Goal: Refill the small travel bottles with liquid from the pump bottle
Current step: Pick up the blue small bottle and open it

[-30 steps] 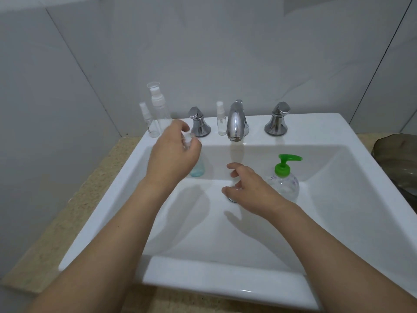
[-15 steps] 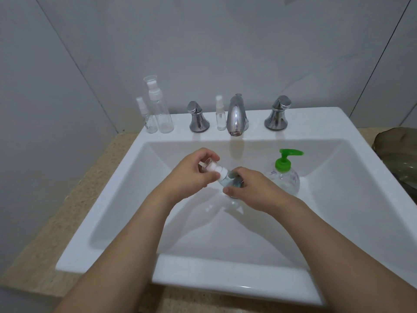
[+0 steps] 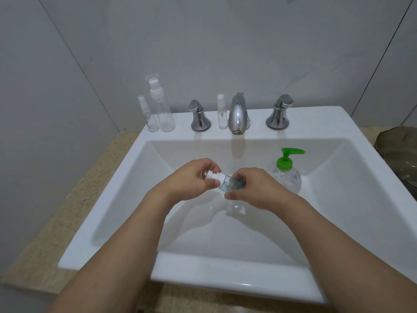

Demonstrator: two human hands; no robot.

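1. Grey wall tiles back a white sink (image 3: 259,271) set in a speckled tabletop (image 3: 74,199).
2. Over the basin, the left hand (image 3: 189,184) pinches the white spray cap of a small travel bottle (image 3: 225,184) lying sideways, while the right hand (image 3: 255,188) curls round its bluish body.
3. Just right of the hands, a green-topped pump bottle (image 3: 287,175) stands in the basin.
4. Three empty spray bottles (image 3: 161,109) stand on the back ledge near the chrome faucet (image 3: 238,114).
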